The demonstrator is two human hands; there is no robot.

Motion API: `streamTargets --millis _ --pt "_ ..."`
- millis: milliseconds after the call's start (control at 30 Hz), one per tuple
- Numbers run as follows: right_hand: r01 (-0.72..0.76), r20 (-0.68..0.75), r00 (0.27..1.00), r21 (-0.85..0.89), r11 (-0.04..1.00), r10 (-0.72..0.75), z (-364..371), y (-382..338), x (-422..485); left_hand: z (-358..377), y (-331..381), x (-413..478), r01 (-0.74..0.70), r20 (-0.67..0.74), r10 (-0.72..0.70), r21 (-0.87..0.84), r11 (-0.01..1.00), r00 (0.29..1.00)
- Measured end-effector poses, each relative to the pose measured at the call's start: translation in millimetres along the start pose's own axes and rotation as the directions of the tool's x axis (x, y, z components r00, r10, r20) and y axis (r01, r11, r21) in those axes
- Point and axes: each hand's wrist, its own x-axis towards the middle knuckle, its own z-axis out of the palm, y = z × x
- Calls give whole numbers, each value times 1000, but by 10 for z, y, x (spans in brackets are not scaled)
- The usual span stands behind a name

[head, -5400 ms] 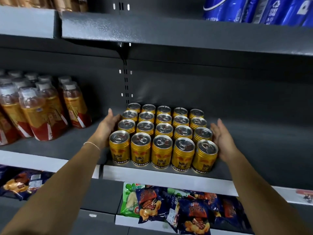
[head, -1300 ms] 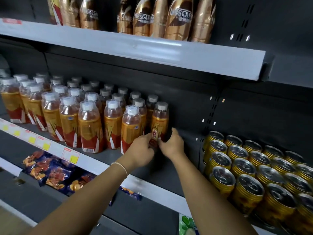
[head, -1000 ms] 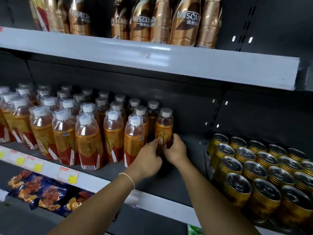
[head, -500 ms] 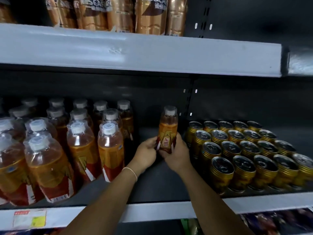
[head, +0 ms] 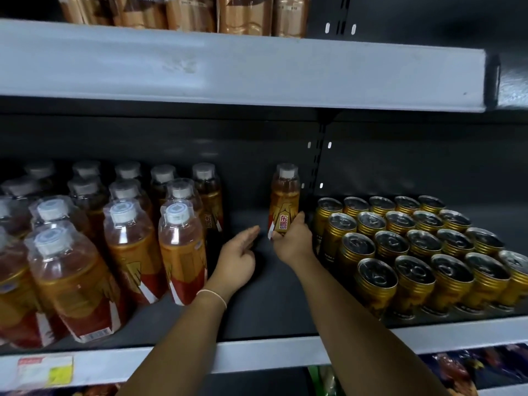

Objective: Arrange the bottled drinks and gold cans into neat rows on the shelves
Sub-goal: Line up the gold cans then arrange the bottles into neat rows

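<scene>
One amber bottle (head: 284, 200) with a grey cap stands upright alone near the back of the dark shelf (head: 265, 298), just left of the gold cans (head: 411, 247). My right hand (head: 294, 242) grips its lower label. My left hand (head: 238, 258) hovers a little to the bottle's left, fingers relaxed and holding nothing. Several rows of like bottles (head: 114, 238) fill the shelf's left side. The cans stand in neat rows on the right.
A grey shelf edge (head: 228, 70) overhangs above, carrying gold-brown coffee bottles (head: 200, 12). The front rail (head: 257, 358) has a price tag (head: 43, 370) at left. Snack bags (head: 463, 370) lie on the shelf below. A bare gap separates bottles and cans.
My left hand has let go of the single bottle and drawn back left. The bottle sits slightly farther right, nearer the cans, held by my right hand alone.
</scene>
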Motion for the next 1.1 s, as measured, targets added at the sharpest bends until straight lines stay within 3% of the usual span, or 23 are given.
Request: streamTargets --millis 100,267,533,700,800,900,967,1033,1100 --pt "-20 -40 999 6 1000 20 21 -12 54 -16 -60 10 -48 37 43 138 989 998" --pt "-55 -43 998 8 998 55 44 -32 129 -8 -88 15 -119 67 106 225 967 992" --pt "-62 -31 998 -63 996 60 -7 -58 101 -17 135 -125 -312 -7 331 316 896 944" --pt "-22 1 1000 -308 951 23 -223 -163 -16 -120 472 -321 -413 40 444 445 794 895" --pt "42 -69 995 -411 911 -77 -294 -325 -179 -277 671 -543 -528 26 584 460 714 812" --pt "308 42 951 -239 921 -307 -204 -453 -416 -488 799 -756 -599 -57 708 489 634 704" --pt "459 206 862 69 886 -463 -57 -499 -596 -642 833 -863 -598 -136 743 507 620 655" --pt "390 402 752 369 844 -523 110 -529 -773 -789 822 -930 -587 -218 751 503 634 624" --pt "308 517 677 447 840 -523 274 -552 -884 -909 783 -972 -569 -288 731 477 670 619"
